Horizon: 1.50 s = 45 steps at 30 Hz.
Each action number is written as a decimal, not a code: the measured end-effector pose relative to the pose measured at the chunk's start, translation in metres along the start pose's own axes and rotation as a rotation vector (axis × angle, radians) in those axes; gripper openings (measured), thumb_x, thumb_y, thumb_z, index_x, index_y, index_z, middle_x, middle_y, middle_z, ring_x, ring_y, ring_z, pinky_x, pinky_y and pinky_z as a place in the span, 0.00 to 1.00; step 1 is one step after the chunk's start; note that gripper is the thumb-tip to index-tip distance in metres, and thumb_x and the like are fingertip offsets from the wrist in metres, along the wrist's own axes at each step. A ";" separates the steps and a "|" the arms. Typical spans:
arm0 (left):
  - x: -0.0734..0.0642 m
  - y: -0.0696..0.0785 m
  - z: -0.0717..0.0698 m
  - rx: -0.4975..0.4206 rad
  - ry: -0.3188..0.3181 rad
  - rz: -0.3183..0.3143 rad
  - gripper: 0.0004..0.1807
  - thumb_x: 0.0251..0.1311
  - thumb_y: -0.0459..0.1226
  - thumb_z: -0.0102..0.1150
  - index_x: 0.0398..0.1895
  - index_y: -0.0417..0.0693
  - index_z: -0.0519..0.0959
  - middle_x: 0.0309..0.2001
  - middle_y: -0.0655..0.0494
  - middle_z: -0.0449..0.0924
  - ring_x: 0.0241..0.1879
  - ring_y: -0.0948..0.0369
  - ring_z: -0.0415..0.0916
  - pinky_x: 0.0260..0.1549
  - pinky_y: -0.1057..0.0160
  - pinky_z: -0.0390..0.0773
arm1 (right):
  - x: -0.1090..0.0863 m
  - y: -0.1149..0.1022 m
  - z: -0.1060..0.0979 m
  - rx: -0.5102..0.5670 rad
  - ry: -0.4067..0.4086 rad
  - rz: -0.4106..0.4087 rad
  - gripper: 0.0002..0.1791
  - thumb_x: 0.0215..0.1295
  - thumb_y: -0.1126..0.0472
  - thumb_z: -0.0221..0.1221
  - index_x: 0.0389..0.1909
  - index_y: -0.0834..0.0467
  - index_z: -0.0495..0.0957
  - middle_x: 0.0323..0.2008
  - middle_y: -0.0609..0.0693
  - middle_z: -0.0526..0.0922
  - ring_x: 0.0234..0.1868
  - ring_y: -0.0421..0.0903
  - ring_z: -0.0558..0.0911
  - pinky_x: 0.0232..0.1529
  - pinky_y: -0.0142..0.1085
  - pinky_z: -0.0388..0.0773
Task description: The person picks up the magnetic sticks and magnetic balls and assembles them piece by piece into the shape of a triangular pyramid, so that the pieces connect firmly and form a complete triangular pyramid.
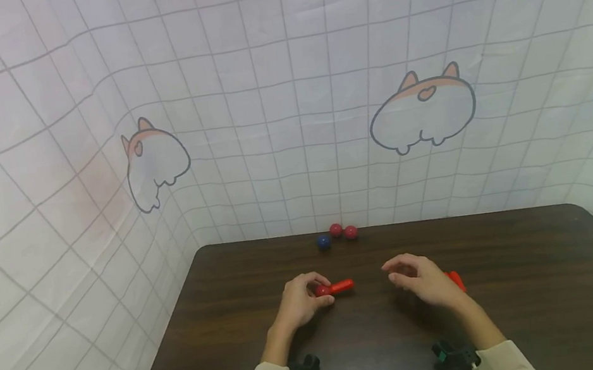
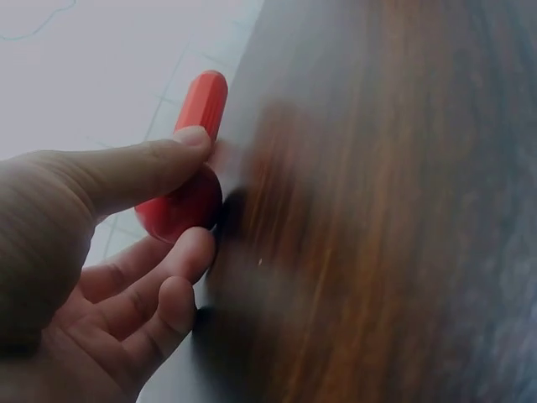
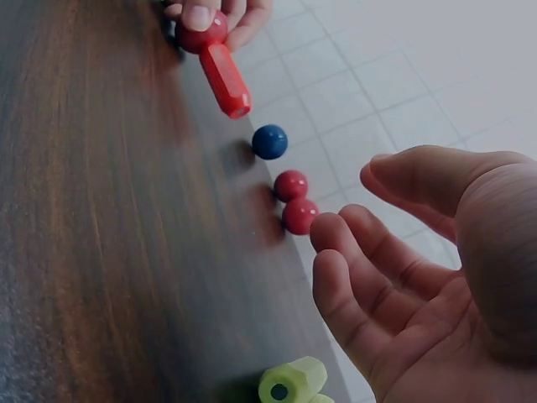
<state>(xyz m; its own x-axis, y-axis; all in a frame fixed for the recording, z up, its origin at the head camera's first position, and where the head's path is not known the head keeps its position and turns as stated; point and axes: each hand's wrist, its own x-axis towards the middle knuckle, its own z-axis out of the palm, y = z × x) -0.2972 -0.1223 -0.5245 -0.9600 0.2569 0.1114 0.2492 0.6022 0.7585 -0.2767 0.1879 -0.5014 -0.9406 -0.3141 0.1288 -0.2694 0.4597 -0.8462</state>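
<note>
My left hand (image 1: 298,303) pinches a dark red ball (image 2: 180,206) between thumb and fingers, just above the tabletop. From that ball a bright red faceted rod (image 1: 342,286) sticks out, its end touching the ball; whether the two are fixed together cannot be told. My right hand (image 1: 423,281) hovers over the table with relaxed, slightly bent fingers and nothing between them. Partly hidden behind the right hand lies another red piece (image 1: 456,280). A yellow-green piece with a round hole (image 3: 292,380) shows below the right fingers in the right wrist view.
At the table's far edge are a blue ball (image 1: 323,242) and two red balls, one behind (image 1: 336,229) and one to the right (image 1: 351,232). A white gridded curtain (image 1: 275,118) hangs along the back and sides of the dark wooden table (image 1: 538,264).
</note>
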 end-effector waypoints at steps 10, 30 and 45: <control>0.000 -0.001 -0.003 -0.038 -0.026 -0.026 0.13 0.52 0.41 0.79 0.40 0.56 0.86 0.35 0.58 0.85 0.25 0.64 0.75 0.25 0.64 0.74 | 0.012 -0.002 -0.011 0.075 -0.011 -0.043 0.20 0.72 0.60 0.62 0.62 0.62 0.76 0.51 0.65 0.82 0.41 0.54 0.85 0.41 0.45 0.84; -0.002 -0.008 -0.007 -0.054 -0.042 -0.018 0.13 0.54 0.40 0.78 0.41 0.54 0.85 0.35 0.57 0.84 0.24 0.62 0.72 0.24 0.64 0.72 | 0.130 0.004 -0.007 -0.058 -0.171 0.089 0.26 0.68 0.63 0.64 0.64 0.67 0.72 0.67 0.70 0.69 0.51 0.55 0.81 0.39 0.42 0.81; 0.001 -0.005 -0.005 -0.061 -0.037 -0.011 0.13 0.54 0.40 0.77 0.41 0.54 0.85 0.34 0.58 0.84 0.23 0.63 0.72 0.23 0.65 0.72 | 0.155 0.006 -0.002 -0.175 -0.202 0.060 0.27 0.64 0.64 0.67 0.64 0.64 0.74 0.70 0.68 0.67 0.70 0.69 0.69 0.44 0.49 0.85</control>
<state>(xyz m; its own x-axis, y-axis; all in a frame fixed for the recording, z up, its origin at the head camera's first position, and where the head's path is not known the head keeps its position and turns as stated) -0.2999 -0.1291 -0.5250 -0.9570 0.2788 0.0801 0.2293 0.5581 0.7975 -0.4245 0.1438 -0.4852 -0.9003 -0.4335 -0.0395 -0.2627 0.6133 -0.7449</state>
